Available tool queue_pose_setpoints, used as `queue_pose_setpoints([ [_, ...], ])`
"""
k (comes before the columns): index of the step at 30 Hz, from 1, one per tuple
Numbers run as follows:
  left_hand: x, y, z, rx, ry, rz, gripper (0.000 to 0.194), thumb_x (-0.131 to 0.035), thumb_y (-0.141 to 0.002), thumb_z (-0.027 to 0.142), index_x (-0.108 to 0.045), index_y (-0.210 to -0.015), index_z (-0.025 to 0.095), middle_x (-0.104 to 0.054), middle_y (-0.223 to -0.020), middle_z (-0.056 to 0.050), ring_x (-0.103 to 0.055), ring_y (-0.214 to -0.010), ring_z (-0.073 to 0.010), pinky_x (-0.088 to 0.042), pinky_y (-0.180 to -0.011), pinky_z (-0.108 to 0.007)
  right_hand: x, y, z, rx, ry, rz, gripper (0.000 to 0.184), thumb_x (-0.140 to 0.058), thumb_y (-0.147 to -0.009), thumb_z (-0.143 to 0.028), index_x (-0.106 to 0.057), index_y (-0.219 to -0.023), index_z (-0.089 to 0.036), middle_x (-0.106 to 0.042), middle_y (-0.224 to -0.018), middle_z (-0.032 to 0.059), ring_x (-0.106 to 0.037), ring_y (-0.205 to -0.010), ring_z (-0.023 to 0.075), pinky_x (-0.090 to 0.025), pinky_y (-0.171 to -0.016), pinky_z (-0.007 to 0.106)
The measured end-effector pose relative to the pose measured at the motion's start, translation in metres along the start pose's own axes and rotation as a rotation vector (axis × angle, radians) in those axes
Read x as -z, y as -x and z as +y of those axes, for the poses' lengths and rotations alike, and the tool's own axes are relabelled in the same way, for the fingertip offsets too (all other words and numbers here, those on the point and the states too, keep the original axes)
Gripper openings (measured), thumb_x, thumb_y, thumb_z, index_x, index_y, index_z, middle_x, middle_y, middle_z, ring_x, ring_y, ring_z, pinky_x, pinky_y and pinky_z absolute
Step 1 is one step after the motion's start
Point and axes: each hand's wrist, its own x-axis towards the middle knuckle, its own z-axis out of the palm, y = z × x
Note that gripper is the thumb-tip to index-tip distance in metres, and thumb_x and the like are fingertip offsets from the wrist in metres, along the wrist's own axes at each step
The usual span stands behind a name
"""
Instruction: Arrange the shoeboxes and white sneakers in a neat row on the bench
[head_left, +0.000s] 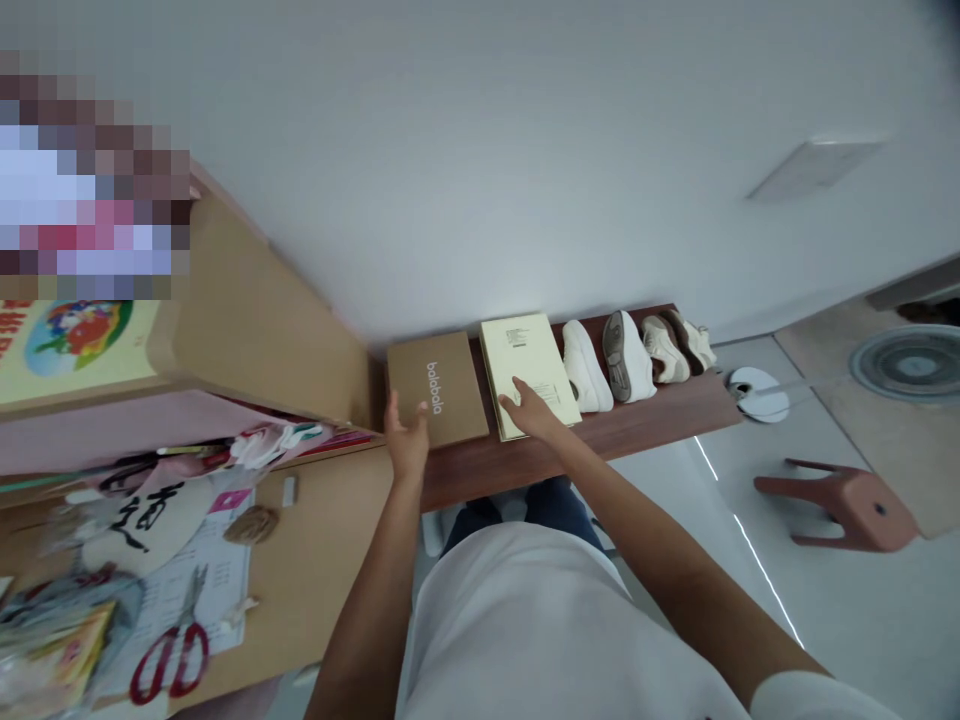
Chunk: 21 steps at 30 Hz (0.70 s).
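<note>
My left hand (407, 440) reaches down to the near edge of a brown shoebox (439, 385) printed "balabala", fingers spread and resting against it. Just to its right, my right hand (529, 408) lies flat with fingers stretched on a pale yellow box (525, 365). Both boxes sit side by side on a low dark wooden shelf (600, 435) against the white wall.
Several white and beige shoes (634, 355) stand in a row on the shelf to the right. A tan cabinet (285, 340) with clutter and red scissors (169, 660) stands at left. A red stool (847, 505) and a white round object (757, 393) are on the floor at right.
</note>
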Motion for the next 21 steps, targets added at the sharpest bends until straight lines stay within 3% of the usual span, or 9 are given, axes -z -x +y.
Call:
queue_pose_setpoints([
  [4,-0.049,0.02,0.017,0.07,0.095,-0.184,0.067,-0.083,-0.078,0.032,-0.058,-0.139,0.027,-0.052,-0.153,-0.009,-0.036,-0.15,-0.0277,-0.022,-0.126,-0.043,0.04,-0.004,0.014,0.028,-0.034,0.081,0.077,-0.06,-0.089,-0.056,-0.041,-0.153,-0.016,-0.042,-0.16,0.0147,-0.037,-0.15,0.0308,-0.027,-0.124,0.047],
  [10,-0.104,0.046,0.013,0.217,0.117,-0.353,0.074,-0.085,-0.076,0.04,-0.054,-0.142,0.026,-0.043,-0.159,-0.013,-0.035,-0.15,-0.0304,-0.027,-0.123,-0.045,0.08,-0.012,0.04,0.03,-0.045,0.104,0.082,-0.064,-0.086,-0.059,-0.042,-0.153,-0.018,-0.044,-0.158,0.0151,-0.041,-0.147,0.0315,-0.032,-0.121,0.047],
  [15,-0.131,0.059,-0.004,0.316,0.089,-0.341,0.083,-0.085,-0.074,0.047,-0.05,-0.146,0.023,-0.036,-0.163,-0.017,-0.034,-0.15,-0.0334,-0.03,-0.122,-0.046,0.099,-0.022,0.055,0.031,-0.044,0.074,0.087,-0.069,-0.083,-0.06,-0.04,-0.154,-0.02,-0.043,-0.16,0.0141,-0.039,-0.148,0.0316,-0.031,-0.122,0.048],
  [21,-0.148,0.068,-0.021,0.332,-0.034,-0.259,0.093,-0.086,-0.071,0.05,-0.044,-0.15,0.024,-0.034,-0.164,-0.014,-0.03,-0.153,-0.0313,-0.023,-0.125,-0.044,0.108,-0.036,0.07,0.054,-0.037,0.055,0.085,-0.072,-0.082,-0.053,-0.04,-0.154,-0.021,-0.042,-0.159,0.0142,-0.038,-0.148,0.0312,-0.033,-0.122,0.049],
])
